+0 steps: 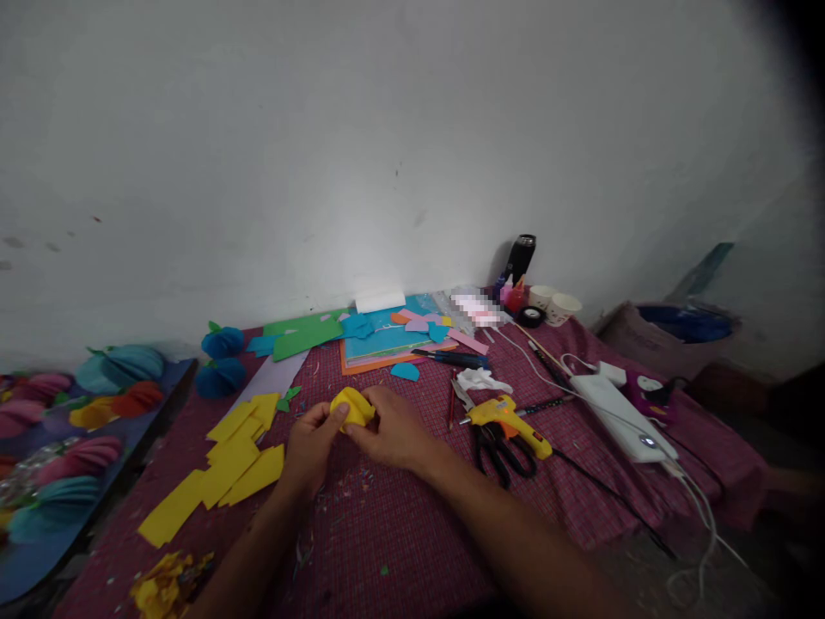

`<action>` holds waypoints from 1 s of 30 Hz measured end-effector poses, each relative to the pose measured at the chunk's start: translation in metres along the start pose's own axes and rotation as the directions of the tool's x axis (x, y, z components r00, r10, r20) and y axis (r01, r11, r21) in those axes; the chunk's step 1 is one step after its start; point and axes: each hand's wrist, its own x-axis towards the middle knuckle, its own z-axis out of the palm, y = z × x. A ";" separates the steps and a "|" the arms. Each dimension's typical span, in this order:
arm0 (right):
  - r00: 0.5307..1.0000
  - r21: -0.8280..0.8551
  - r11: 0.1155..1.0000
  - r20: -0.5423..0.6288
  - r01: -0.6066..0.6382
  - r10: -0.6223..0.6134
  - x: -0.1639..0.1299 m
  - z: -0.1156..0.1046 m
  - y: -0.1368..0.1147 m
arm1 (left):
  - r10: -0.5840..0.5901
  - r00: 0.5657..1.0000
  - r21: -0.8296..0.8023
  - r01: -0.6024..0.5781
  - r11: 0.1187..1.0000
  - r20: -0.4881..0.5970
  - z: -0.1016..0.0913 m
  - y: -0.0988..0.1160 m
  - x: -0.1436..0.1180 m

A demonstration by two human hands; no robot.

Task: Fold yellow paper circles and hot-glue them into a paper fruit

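Note:
Between my two hands is a piece of folded yellow paper (353,407), held above the cloth-covered table. My left hand (314,438) pinches its left side, thumb on top. From the right, my right hand (393,427) grips the same paper with closed fingers. Several flat yellow paper strips (232,464) lie overlapping to the left of my hands. Small green paper leaves (290,398) rest just beyond my left hand. A crumpled yellow paper heap (168,585) sits at the near left.
A yellow glue gun (509,423) lies on black-handled scissors (503,456) at right. Behind are coloured sheets (367,344), a black flask (521,256) and paper cups (563,308). A white power strip (622,417) with cables lies far right. Blue paper pumpkins (220,378) stand back left.

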 end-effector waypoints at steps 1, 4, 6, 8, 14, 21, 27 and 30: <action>1.000 0.012 1.000 0.003 -0.006 0.006 0.000 0.000 0.000 | -0.001 1.000 0.004 0.001 1.000 -0.015 0.000 0.000 0.000; 1.000 0.025 0.999 0.001 -0.022 0.022 -0.001 0.000 0.001 | -0.008 0.999 0.039 0.010 0.999 -0.043 0.000 0.001 -0.001; 0.999 0.026 0.999 0.002 -0.033 0.033 0.000 0.002 0.003 | -0.003 0.999 0.061 0.006 0.998 -0.048 0.000 0.001 -0.001; 0.999 0.053 0.997 0.007 -0.051 0.051 0.001 0.005 0.007 | 0.013 0.999 0.077 -0.010 0.997 -0.046 -0.001 0.002 -0.001; 0.991 0.127 0.985 -0.050 -0.121 0.128 0.005 0.010 0.017 | 0.052 0.997 -0.018 -0.051 0.999 0.056 0.001 0.002 -0.003; 0.979 0.247 0.953 -0.064 -0.173 0.195 0.009 0.008 0.020 | 0.049 0.998 -0.072 -0.047 0.996 0.034 -0.001 -0.004 0.000; 0.978 0.145 0.989 -0.198 -0.041 0.069 0.007 0.003 0.019 | 0.064 0.997 0.024 -0.064 0.998 -0.034 -0.002 0.000 0.001; 0.979 0.109 0.993 -0.204 0.043 -0.020 0.005 0.000 0.014 | 0.076 0.996 0.033 -0.075 0.997 -0.051 -0.001 0.003 0.000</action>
